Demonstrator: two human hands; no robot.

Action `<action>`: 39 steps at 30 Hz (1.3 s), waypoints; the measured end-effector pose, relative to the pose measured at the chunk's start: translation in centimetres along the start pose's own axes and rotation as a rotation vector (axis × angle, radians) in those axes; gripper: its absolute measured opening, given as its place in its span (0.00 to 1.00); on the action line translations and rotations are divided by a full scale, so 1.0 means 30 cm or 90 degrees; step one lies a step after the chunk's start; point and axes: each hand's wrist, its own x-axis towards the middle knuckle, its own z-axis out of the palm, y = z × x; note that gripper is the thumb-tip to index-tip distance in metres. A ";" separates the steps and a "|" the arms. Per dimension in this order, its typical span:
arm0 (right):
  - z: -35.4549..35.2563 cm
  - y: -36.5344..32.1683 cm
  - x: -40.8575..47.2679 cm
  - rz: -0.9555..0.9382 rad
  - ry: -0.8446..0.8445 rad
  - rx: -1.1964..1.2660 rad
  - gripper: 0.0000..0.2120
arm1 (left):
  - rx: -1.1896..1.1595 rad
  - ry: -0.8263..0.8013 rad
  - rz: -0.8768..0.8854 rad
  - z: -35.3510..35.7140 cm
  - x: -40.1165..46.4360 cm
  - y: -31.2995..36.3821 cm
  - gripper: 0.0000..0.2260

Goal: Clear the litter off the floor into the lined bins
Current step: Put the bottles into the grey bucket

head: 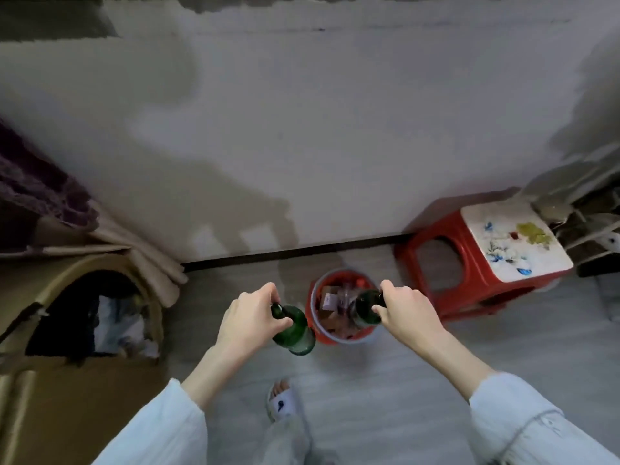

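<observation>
I count two green bottles, necks up, bases tilted bin-ward | left grip [250, 318] holds left bottle [295, 332] | right grip [407, 313] holds right bottle [365, 312] over one red bin [315, 325].

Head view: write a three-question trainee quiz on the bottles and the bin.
1. True or false: each hand grips a green glass bottle by its neck.
2. Which bottle hangs over the red bin's opening? A) the left hand's B) the right hand's C) neither
3. Fill in: the stool beside the bin is coloured ____.

Key:
1. True. The left hand holds the left bottle and the right hand holds the right bottle.
2. B. The right bottle overlaps the red bin, which already holds litter; the left bottle hangs just left of the rim.
3. Red, for the stool with a floral top.
</observation>
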 end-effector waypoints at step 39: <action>1.046 0.435 1.141 -0.026 -0.142 0.223 0.21 | -0.011 -0.088 -0.171 1.191 1.081 -0.022 0.16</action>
